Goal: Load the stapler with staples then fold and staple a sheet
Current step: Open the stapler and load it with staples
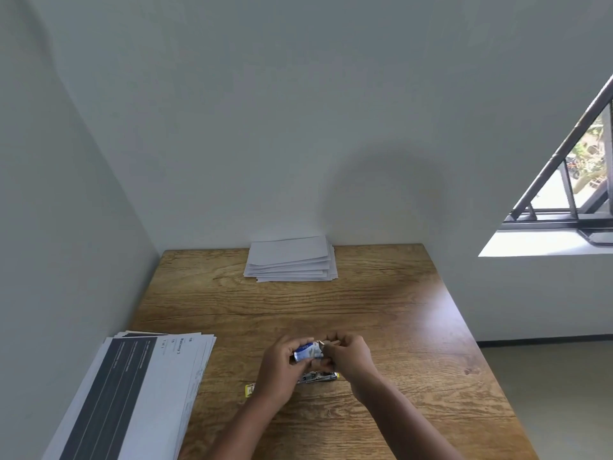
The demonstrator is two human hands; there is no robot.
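Note:
My left hand [282, 365] and my right hand [348, 355] meet above the near middle of the wooden table [381, 310]. Between them is a small blue-and-white staple box [306, 352], gripped by my left hand's fingers while my right hand pinches its open flap end. The stapler [320, 377], metallic with a yellow tip, lies on the table just below my hands, partly hidden by them. A pile of printed sheets [139, 393] with a dark band lies at the near left. A small yellow item [249, 390] peeks out beside my left wrist.
A stack of folded white sheets [292, 260] sits at the table's far edge against the wall. Walls close off the left and back. A window [570, 180] is at the right, beyond the table's right edge.

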